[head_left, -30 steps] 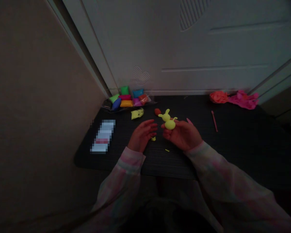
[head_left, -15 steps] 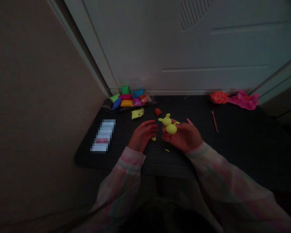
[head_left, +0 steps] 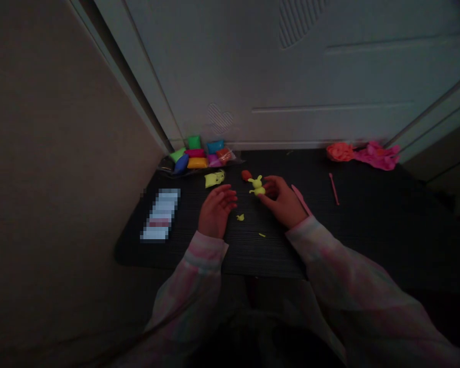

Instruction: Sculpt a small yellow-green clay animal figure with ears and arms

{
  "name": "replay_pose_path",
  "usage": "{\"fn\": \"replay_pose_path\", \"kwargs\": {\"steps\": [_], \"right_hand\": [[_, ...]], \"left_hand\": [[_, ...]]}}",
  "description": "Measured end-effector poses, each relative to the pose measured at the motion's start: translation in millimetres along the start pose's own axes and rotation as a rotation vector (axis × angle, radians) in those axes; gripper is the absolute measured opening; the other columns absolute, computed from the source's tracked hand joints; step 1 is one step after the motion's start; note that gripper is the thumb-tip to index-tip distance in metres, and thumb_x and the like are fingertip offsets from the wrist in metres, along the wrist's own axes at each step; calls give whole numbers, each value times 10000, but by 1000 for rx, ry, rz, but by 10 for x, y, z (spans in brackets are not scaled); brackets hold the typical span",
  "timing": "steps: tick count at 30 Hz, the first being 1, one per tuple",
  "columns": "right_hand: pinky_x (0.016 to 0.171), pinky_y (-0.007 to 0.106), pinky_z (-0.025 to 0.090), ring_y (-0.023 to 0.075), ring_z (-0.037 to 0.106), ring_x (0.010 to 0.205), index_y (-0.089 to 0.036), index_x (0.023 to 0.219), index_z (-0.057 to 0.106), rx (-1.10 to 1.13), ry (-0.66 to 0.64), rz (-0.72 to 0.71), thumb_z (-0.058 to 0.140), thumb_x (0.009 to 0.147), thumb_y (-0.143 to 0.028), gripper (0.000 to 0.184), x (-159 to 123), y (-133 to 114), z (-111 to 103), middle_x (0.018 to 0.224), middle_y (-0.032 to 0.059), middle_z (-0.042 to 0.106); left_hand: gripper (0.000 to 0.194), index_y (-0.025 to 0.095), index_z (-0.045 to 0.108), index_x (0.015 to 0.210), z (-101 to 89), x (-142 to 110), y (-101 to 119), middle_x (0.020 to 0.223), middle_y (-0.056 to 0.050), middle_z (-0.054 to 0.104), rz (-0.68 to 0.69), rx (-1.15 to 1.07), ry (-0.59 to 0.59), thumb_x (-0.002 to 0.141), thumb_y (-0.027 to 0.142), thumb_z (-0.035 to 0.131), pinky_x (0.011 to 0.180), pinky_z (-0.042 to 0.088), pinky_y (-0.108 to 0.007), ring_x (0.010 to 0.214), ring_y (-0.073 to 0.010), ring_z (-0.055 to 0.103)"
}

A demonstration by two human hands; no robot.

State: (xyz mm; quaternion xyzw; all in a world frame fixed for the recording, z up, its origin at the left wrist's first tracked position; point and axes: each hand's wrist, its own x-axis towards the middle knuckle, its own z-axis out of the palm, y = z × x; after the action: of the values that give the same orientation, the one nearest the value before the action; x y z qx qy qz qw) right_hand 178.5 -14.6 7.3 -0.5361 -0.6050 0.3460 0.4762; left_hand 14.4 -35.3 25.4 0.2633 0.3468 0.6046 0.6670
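My right hand [head_left: 285,202] pinches a yellow clay figure [head_left: 258,187] with a rounded body, a head, two long ears and a thin arm. The figure is upright, with part of its body hidden behind my fingers. To its left, my left hand [head_left: 217,210] holds nothing and its fingers are apart and slightly curled. Between the hands lie a small yellow clay scrap [head_left: 240,217] and a thin yellow strip [head_left: 262,235]. A red clay lump [head_left: 246,176] lies just behind the figure. Beside my right wrist is a pink modelling tool [head_left: 301,199], partly covered.
A clear bag of coloured clay packets [head_left: 197,162] lies at the back left, with an opened yellow packet [head_left: 213,179] before it. A blurred pale rectangle [head_left: 161,214] is at left. Farther right are a pink stick tool [head_left: 334,189] and crumpled orange and pink material [head_left: 377,155].
My right hand has turned from palm up to a side pinch, moving the yellow figure back and slightly left and standing it upright. My left hand has drawn slightly left. The view has shifted a little.
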Motion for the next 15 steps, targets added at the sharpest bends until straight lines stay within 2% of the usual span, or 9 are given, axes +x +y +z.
{"fn": "replay_pose_path", "kwargs": {"steps": [4, 15], "right_hand": [[736, 359, 444, 155, 542, 737, -191, 989, 445, -105, -23, -35, 600, 655, -257, 374, -4, 57, 6, 814, 23, 537], [729, 363, 443, 173, 545, 755, -191, 1003, 455, -182, -32, -61, 589, 665, -269, 371, -1, 91, -3, 826, 35, 543]], "left_hand": [[216, 147, 591, 817, -3, 1, -5, 712, -15, 613, 10, 1, 6, 629, 247, 553, 605, 403, -226, 659, -104, 563], [167, 140, 597, 755, -12, 9, -1, 648, -9, 603, 63, -32, 60, 629, 235, 543, 599, 407, -223, 617, -95, 560]]}}
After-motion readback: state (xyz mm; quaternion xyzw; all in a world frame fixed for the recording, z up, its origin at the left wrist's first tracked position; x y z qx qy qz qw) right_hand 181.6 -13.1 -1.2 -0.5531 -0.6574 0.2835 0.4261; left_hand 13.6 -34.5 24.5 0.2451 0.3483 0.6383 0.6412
